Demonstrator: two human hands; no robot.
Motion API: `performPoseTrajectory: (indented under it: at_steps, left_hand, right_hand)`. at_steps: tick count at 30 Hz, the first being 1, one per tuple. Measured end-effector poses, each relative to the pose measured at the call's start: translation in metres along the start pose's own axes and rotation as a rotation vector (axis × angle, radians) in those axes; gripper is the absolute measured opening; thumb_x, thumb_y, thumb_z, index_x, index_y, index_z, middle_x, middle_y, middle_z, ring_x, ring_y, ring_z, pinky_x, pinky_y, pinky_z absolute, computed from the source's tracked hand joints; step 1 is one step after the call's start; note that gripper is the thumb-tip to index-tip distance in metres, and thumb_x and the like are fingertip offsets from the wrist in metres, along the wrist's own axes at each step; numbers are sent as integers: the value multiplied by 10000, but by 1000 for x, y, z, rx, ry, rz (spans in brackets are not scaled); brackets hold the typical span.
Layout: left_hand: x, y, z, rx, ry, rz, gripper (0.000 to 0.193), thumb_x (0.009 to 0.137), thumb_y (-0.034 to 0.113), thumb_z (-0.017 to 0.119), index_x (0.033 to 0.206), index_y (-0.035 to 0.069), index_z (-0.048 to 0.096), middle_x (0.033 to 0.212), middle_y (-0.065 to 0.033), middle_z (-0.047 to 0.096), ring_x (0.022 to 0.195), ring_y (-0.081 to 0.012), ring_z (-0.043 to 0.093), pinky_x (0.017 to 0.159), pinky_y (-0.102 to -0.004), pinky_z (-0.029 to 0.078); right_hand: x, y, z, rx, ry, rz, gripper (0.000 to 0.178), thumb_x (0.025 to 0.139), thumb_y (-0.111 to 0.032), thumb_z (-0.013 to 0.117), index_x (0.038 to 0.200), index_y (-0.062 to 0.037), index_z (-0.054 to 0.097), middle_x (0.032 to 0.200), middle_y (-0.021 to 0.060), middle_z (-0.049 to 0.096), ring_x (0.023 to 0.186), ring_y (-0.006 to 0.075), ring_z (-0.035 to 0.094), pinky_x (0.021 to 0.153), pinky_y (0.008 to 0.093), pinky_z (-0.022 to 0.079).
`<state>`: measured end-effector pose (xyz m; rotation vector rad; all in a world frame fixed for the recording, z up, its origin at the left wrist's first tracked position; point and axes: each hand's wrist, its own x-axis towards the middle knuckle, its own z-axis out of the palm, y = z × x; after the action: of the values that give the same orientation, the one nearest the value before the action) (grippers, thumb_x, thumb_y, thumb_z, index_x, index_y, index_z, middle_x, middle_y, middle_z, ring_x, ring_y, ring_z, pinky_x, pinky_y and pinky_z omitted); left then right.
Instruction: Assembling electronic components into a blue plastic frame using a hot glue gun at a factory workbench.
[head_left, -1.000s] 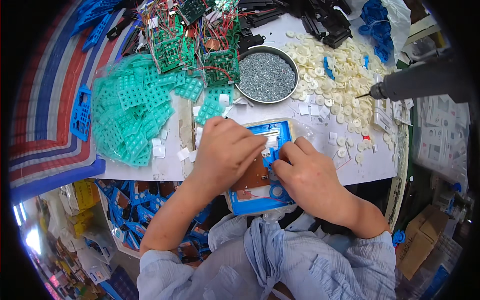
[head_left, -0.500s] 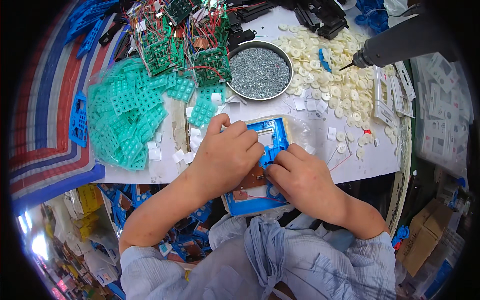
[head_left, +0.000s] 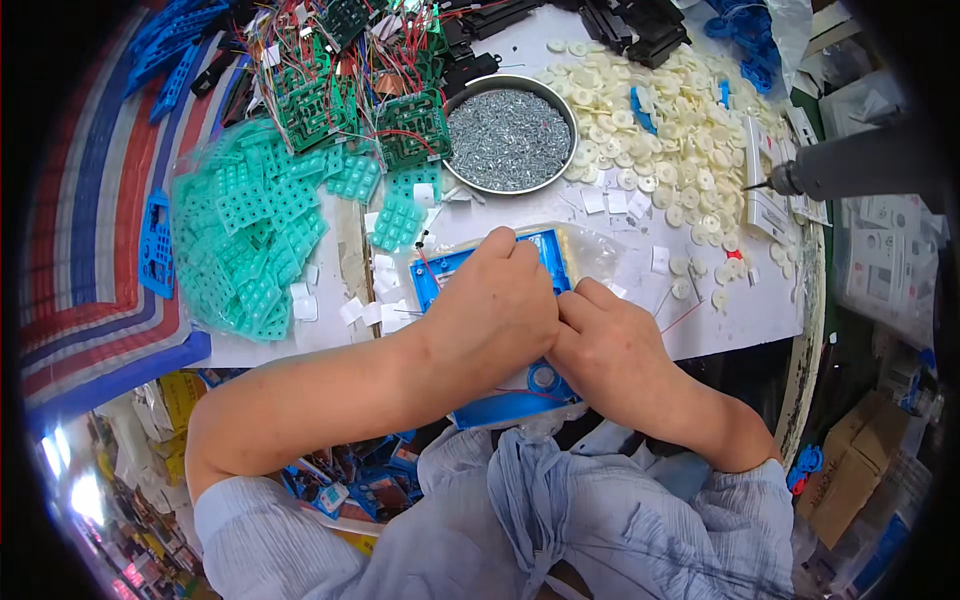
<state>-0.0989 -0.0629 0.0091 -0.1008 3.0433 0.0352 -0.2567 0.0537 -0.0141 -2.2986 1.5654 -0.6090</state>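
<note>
Where my two hands meet, the blue case (head_left: 500,410) lies right beneath them, its longer side seeming to run away from my body. My left hand (head_left: 497,315) reaches across its middle; my right hand (head_left: 608,342) sits nearer its right edge. My fingers curl inward, but whether they pinch anything I cannot tell.

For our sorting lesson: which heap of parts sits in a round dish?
The small silvery parts, between the green circuit boards and the cream discs. The round dish rings only them; the boards, discs and teal keypads lie outside it.
</note>
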Motion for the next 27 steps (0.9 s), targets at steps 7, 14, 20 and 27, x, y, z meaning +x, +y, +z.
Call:
performPoseTrajectory:
  at_steps: [7,14,20,27]
  left_hand:
    - [14,-19,-12,-239,-152,-79,94,698,168,740,718,77,730,745,-118,697,761,-298,709,628,-427,558]
    - [31,-42,-15,-205,-173,-157,111,739,114,708,776,25,761,785,-198,724,733,-352,738,633,-461,592]
    - [21,-52,-18,-344,-259,-199,139,742,123,726,796,0,761,816,-218,728,779,-394,732,698,-476,591]
    - [12,-56,-6,-425,-200,-176,166,771,172,722,763,8,744,768,-217,707,772,-398,719,686,-482,578]
  right_hand:
    - [1,0,1,24,65,-4,132,720,-81,669,843,-50,630,874,88,565,842,267,578,627,363,527]
    - [11,-1,-1,-15,48,-14,144,752,-90,670,876,-52,606,850,90,583,836,269,601,657,368,533]
    - [20,8,11,24,174,-32,140,788,-95,711,898,-52,636,849,77,601,825,267,603,682,370,533]
    - [28,20,24,133,234,18,140,782,-73,789,877,-78,687,875,62,603,833,291,526,729,400,456]
